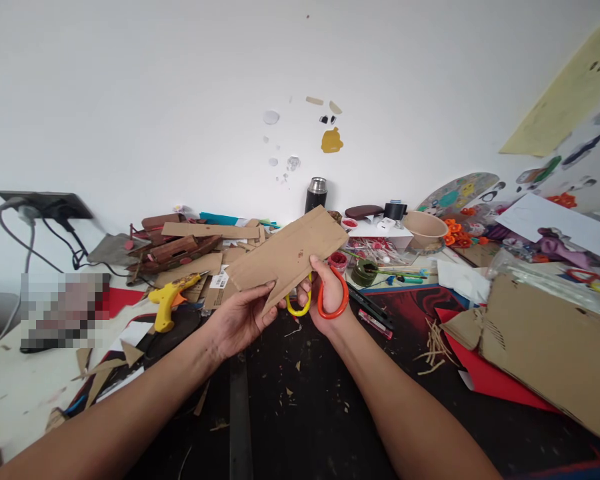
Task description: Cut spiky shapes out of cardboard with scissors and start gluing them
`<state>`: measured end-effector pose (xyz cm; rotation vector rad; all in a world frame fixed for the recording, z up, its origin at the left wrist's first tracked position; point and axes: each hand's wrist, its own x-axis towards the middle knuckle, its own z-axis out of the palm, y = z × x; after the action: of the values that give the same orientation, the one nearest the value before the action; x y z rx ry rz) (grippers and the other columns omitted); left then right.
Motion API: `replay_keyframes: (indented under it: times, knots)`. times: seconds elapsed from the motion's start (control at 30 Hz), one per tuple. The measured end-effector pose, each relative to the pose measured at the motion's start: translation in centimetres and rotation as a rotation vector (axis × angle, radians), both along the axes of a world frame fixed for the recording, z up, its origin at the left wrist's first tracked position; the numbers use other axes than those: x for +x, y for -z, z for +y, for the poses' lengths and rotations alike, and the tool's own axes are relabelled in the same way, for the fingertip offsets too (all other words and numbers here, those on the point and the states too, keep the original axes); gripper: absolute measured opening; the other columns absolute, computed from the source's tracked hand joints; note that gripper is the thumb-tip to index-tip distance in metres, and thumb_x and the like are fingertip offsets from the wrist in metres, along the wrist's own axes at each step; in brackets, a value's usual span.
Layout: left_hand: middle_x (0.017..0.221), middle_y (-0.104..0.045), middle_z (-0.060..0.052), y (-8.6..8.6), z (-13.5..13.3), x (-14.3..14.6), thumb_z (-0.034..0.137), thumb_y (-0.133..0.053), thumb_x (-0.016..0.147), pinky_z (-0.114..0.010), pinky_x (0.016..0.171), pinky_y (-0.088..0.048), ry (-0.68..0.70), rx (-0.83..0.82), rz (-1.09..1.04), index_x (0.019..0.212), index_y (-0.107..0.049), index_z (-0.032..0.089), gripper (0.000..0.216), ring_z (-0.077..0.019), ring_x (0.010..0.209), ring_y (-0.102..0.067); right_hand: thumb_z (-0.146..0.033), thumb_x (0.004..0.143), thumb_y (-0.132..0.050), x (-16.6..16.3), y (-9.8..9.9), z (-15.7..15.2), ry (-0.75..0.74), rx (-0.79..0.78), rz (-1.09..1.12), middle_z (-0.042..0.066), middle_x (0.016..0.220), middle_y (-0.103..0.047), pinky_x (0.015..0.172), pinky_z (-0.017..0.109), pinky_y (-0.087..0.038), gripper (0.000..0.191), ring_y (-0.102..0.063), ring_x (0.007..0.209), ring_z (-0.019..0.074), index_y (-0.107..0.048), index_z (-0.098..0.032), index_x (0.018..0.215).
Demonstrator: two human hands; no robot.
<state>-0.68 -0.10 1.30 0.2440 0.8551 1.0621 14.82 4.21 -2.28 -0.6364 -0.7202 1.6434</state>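
- head view: the left hand point(245, 323) grips a flat brown cardboard piece point(287, 257) by its lower left end, fingers closed on it, thumb along the edge.
- the right hand point(326, 290) holds the same piece near its lower right edge, thumb laid on its face; the other fingers curl below, partly hidden.
- scissors point(333, 316) hang on the right hand too, the red loop around the base of the thumb, the yellow loop by the curled fingers; the blades are hidden.
- the cardboard piece is held tilted, raised over a black mat point(305, 427) on the desk point(10, 373), its right end higher.
- below the left hand, a long flat metal strip point(240, 417) lies on the mat, with small scraps beside it.
- left of the hands, a yellow glue gun point(165, 308) lies near cardboard offcuts.
- behind the cardboard piece, a black flask point(316, 197) stands upright by the wall.
- to the right, thin cardboard shreds point(435, 347) lie near red paper point(505, 383) and a large cardboard sheet point(540, 347).
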Motion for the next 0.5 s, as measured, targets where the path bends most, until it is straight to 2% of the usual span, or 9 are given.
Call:
replay_keyframes:
  times: [0.2, 0.5]
  knots:
    - [0.077, -0.076, -0.01, 0.4, 0.0, 0.0, -0.003, -0.05, 0.101, -0.018, 0.047, -0.061, -0.016, 0.068, 0.026, 0.101, -0.07, 0.004, 0.021, -0.0159, 0.054, -0.074, -0.059, 0.078, -0.086, 0.0, 0.1, 0.0, -0.001, 0.014, -0.034, -0.007, 0.048, -0.05, 0.035, 0.021, -0.035, 0.048, -0.045, 0.035, 0.0091, -0.058, -0.021, 0.069]
    - [0.078, -0.076, -0.009, 1.0, -0.1, -0.4, -0.005, -0.063, 0.091, -0.019, 0.047, -0.058, 0.046, 0.134, 0.011, 0.094, -0.069, 0.01, 0.016, -0.0172, 0.058, -0.075, -0.065, 0.075, -0.086, -0.1, -0.1, -0.3, -0.011, 0.02, -0.063, -0.005, 0.047, -0.048, 0.035, 0.022, -0.033, 0.056, -0.044, 0.035, 0.0096, -0.055, -0.021, 0.062]
